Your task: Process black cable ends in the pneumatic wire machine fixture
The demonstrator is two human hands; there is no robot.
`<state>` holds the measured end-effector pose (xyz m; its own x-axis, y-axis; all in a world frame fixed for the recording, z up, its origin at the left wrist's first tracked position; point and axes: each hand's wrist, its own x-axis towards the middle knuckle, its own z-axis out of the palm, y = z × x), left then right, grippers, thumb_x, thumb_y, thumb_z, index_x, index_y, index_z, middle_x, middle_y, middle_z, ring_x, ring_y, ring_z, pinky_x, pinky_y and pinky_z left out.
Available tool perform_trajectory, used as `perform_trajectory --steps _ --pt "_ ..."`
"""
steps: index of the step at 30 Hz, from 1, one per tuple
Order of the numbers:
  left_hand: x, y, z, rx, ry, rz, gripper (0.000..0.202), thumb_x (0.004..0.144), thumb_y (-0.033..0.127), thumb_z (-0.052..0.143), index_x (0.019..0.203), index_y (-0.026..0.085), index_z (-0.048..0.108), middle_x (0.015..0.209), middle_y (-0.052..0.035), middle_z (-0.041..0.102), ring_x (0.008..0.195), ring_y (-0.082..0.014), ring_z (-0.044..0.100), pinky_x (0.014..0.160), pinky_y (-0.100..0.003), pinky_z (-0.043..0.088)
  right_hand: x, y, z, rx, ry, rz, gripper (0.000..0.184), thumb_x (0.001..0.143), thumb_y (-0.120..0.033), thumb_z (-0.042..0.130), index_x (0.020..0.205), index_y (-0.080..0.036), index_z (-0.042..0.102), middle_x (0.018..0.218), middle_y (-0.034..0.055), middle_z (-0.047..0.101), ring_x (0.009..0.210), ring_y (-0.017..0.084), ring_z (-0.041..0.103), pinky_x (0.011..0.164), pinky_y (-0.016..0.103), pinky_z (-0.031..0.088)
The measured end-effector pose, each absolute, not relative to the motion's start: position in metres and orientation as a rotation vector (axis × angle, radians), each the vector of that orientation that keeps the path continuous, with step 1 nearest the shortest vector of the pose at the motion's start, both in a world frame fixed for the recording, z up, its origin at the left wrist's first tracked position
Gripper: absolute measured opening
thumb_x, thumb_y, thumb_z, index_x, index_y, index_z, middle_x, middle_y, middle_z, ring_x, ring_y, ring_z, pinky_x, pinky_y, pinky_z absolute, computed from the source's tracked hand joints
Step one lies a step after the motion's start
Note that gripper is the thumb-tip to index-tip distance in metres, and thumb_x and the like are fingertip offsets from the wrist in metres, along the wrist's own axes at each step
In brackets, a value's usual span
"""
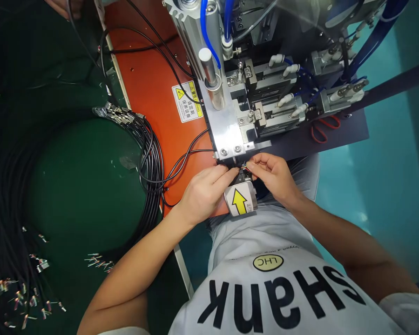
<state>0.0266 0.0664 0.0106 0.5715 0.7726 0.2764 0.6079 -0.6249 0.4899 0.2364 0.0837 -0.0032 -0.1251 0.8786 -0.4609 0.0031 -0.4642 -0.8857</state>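
Observation:
My left hand (206,190) is closed, thumb and forefinger reaching to the front end of the machine's metal block; whatever is between the fingertips is hidden. Facing it, my right hand (274,177) pinches thin coloured wires (245,166) with thumb and forefinger. The wires lie at a small dark fixture (244,176), just below the aluminium plate (226,135). A guard with a yellow arrow label (239,200) sits directly beneath both sets of fingertips. Black cables (186,156) run across the orange base toward the machine, where their ends are out of sight.
A coil of black cables (153,158) with metal connectors (118,114) lies on the green surface at left, beside more cables with stripped ends (24,298). Pneumatic cylinders (275,121) and blue hoses (377,42) stand at upper right. Red-handled scissors (321,132) rest nearby. Another person's hand (66,7) shows at top left.

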Motion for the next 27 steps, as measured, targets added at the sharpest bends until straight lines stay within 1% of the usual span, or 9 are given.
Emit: perform_trajectory --steps 6,12,17,22,27 --pt "0.0253 0.0694 0.0074 2.519 1.102 0.689 0.034 0.098 0.013 0.042 0.126 0.014 0.061 0.098 -0.0112 0.070 0.091 -0.0191 0.067 0.080 -0.031 0.057 0.2367 0.0849 -0.0031 -1.466 -0.989 1.679 0.020 0.078 -0.035 0.077 0.078 -0.018 0.067 0.068 -0.0011 0.064 0.059 0.011 0.056 0.059 0.025 0.046" --pt "0.0252 0.0700 0.0052 2.529 1.122 0.661 0.036 0.098 0.014 0.041 0.127 0.016 0.061 0.098 -0.0108 0.070 0.091 -0.0199 0.068 0.080 -0.033 0.057 0.2378 0.0850 -0.0022 -1.465 -0.967 1.693 0.024 0.076 -0.038 0.079 0.077 -0.019 0.066 0.064 -0.0024 0.061 0.058 0.011 0.055 0.060 0.027 0.050" --pt "0.0256 0.0719 0.0058 2.581 1.112 0.642 0.036 0.097 0.012 0.041 0.127 0.015 0.061 0.097 -0.0109 0.071 0.087 -0.0195 0.066 0.077 -0.032 0.056 0.2378 0.0842 -0.0025 -1.457 -0.968 1.693 0.025 0.075 -0.039 0.080 0.077 -0.019 0.066 0.065 -0.0023 0.061 0.058 0.011 0.056 0.060 0.027 0.051" --pt "0.0236 0.0757 0.0044 2.674 1.051 0.623 0.036 0.096 0.011 0.042 0.127 0.013 0.060 0.091 -0.0101 0.069 0.082 -0.0191 0.064 0.077 -0.033 0.055 0.2368 0.0830 -0.0043 -1.464 -0.962 1.682 0.024 0.076 -0.038 0.079 0.078 -0.018 0.065 0.067 -0.0020 0.061 0.059 0.011 0.056 0.059 0.026 0.049" --pt "0.0220 0.0766 0.0016 2.720 1.048 0.594 0.037 0.096 0.011 0.042 0.130 0.015 0.057 0.088 -0.0087 0.068 0.079 -0.0189 0.062 0.074 -0.033 0.053 0.2374 0.0818 -0.0066 -1.461 -0.999 1.663 0.024 0.080 -0.039 0.075 0.079 -0.018 0.064 0.068 -0.0017 0.062 0.060 0.011 0.057 0.060 0.026 0.048"
